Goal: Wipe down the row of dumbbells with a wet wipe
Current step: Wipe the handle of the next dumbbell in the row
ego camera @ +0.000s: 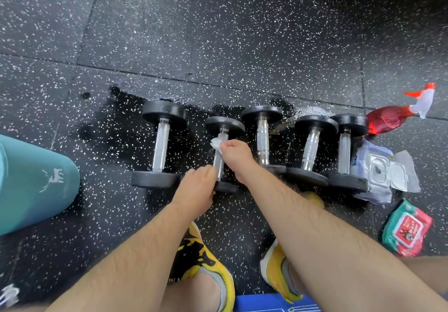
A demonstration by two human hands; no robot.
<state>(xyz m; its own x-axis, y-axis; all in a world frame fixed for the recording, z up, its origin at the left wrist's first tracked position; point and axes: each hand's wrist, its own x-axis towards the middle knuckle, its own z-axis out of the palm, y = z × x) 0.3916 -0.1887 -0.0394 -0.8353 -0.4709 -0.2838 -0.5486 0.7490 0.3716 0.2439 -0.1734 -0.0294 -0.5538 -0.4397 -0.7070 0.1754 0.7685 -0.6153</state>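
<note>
Five dumbbells [262, 139] lie in a row on the wet floor [218, 45]. The step in hand seems to be the second dumbbell [224, 125] from the 9 o'clock end. The right hand [235, 157] pinches the wet wipe [216, 144] against the 12 o'clock part of its handle [219, 166], and the left hand [197, 186] grips the 6 o'clock end. Next, the wipe probably must slide down the handle, then move on toward 3 o'clock.
</note>
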